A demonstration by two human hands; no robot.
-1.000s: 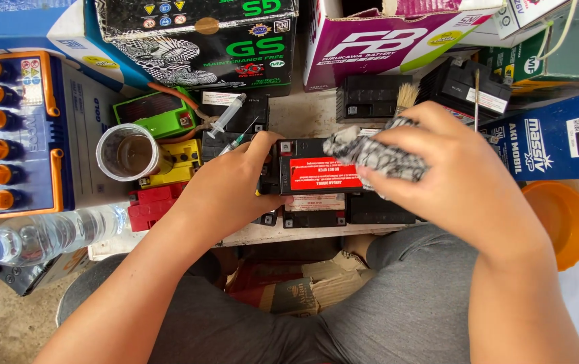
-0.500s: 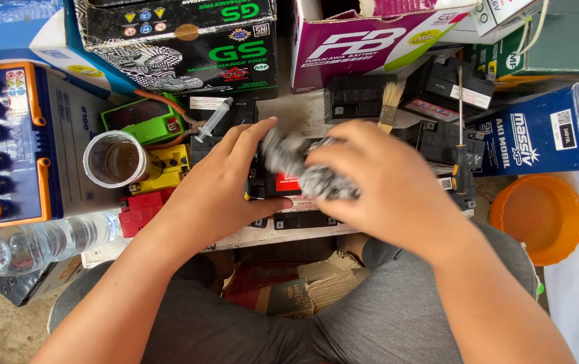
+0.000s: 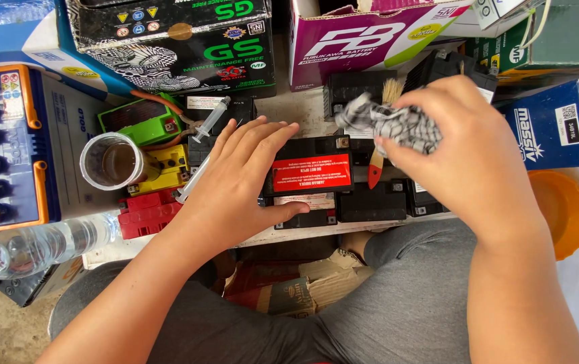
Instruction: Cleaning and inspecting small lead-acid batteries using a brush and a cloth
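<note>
Lifted since half a second ago, the right hand (image 3: 461, 152) is now held up and to the right, clenched on a checked rag (image 3: 397, 125). A small black battery (image 3: 310, 176), long axis left-right, is steadied on the cluttered tabletop (image 3: 289, 232) by the flat, open left hand (image 3: 239, 182), the nearer one.

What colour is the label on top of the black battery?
Red, on the battery under the left hand; head view.

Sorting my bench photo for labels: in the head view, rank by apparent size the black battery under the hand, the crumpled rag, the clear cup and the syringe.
1. black battery
2. rag and clear cup, too alike to rank
3. syringe
</note>
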